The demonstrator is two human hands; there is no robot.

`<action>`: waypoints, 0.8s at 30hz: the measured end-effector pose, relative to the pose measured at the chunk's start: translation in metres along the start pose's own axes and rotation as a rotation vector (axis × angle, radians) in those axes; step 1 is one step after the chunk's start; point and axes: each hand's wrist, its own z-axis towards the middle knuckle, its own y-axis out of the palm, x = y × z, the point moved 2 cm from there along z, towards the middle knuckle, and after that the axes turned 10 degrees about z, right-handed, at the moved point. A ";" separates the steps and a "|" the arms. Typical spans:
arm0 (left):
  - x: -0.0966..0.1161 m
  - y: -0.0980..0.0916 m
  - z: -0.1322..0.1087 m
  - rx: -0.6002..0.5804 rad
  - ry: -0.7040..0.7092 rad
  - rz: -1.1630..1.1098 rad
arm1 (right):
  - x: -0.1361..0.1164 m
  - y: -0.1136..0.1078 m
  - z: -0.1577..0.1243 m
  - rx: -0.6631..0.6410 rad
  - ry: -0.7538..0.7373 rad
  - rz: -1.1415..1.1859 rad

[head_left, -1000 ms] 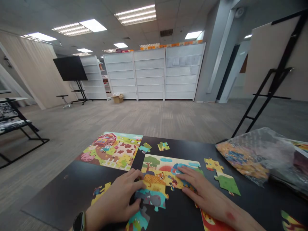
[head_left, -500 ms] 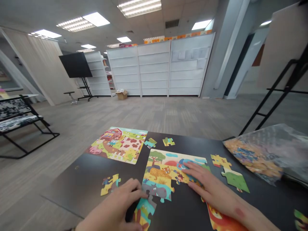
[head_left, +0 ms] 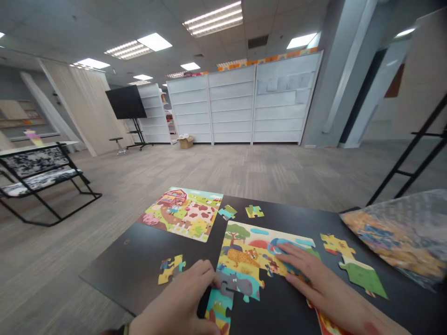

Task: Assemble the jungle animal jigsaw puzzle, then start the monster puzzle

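Note:
My left hand sits at the bottom of a jungle-animal jigsaw puzzle, its fingertips against the edge of a hippo piece. A teal piece lies below them, partly hidden by the hand. My right hand lies flat on the puzzle's right part, fingers apart, holding nothing. A red piece shows beneath that wrist. Loose pieces include a yellow one left of my left hand, and yellow and green ones right of my right hand.
A finished farm puzzle and small loose pieces lie on the black table. A plastic bag of puzzle pieces is at the right. A chair and black easel stand stand beyond the table's sides.
My view has turned, shifting the whole scene rightward in the frame. My left hand has drawn back toward me, uncovering the loose yellow piece. My right hand stays on the puzzle.

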 end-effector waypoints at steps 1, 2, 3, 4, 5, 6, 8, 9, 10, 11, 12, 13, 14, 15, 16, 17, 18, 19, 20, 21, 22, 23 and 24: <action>-0.001 0.000 0.001 0.015 -0.001 -0.009 | 0.002 0.001 0.000 0.005 -0.005 -0.007; -0.001 0.001 0.002 0.030 0.000 -0.018 | 0.004 0.001 0.000 0.010 -0.011 -0.014; -0.002 0.001 0.003 0.042 0.000 -0.025 | 0.005 0.002 0.000 0.017 -0.015 -0.021; -0.002 0.001 0.003 0.052 -0.001 -0.028 | 0.006 0.002 0.000 0.023 -0.019 -0.029; -0.002 0.001 0.003 0.056 -0.001 -0.029 | 0.006 0.002 0.000 0.026 -0.020 -0.036; -0.002 0.001 0.003 0.056 0.003 -0.029 | 0.005 0.001 0.000 0.025 -0.020 -0.043; -0.001 0.000 0.002 0.046 0.021 -0.020 | 0.003 0.001 0.000 0.017 -0.020 -0.059; 0.000 -0.001 0.002 0.039 0.029 -0.013 | 0.002 0.000 0.000 0.015 -0.021 -0.065; 0.001 -0.001 0.002 0.032 0.033 -0.005 | 0.002 0.000 0.000 0.014 -0.022 -0.069; 0.001 -0.002 0.003 0.029 0.032 0.001 | 0.001 0.000 0.000 0.015 -0.025 -0.070; 0.002 -0.003 0.003 0.028 0.026 0.005 | 0.001 0.000 0.000 0.018 -0.027 -0.071; 0.002 -0.004 0.003 0.026 0.018 0.005 | 0.001 0.000 0.000 0.020 -0.028 -0.072; 0.002 -0.004 0.003 0.023 0.012 0.002 | 0.002 0.001 0.000 0.020 -0.026 -0.074; 0.002 -0.004 0.003 0.018 0.011 -0.002 | 0.002 0.001 0.000 0.022 -0.023 -0.077; 0.002 -0.004 0.003 0.011 0.010 -0.006 | 0.002 0.001 0.000 0.024 -0.020 -0.082; 0.002 -0.003 0.002 0.003 0.009 -0.007 | 0.002 0.001 0.000 0.028 -0.019 -0.086; 0.001 -0.002 0.002 -0.005 0.005 -0.004 | 0.002 0.001 0.000 0.029 -0.020 -0.090; 0.001 -0.001 0.002 -0.011 0.002 0.004 | 0.003 0.001 0.000 0.032 -0.023 -0.093; 0.001 0.000 0.001 -0.013 0.005 0.018 | 0.004 0.001 0.000 0.035 -0.028 -0.096; 0.001 0.000 0.001 -0.010 0.017 0.037 | 0.006 0.002 -0.001 0.039 -0.035 -0.100; 0.001 0.001 0.001 -0.005 0.037 0.060 | 0.010 0.004 -0.001 0.046 -0.047 -0.103; 0.000 0.001 0.001 -0.002 0.064 0.088 | 0.016 0.006 -0.001 0.063 -0.063 -0.106; 0.000 0.002 0.002 0.000 0.093 0.116 | 0.023 0.008 -0.001 0.088 -0.086 -0.105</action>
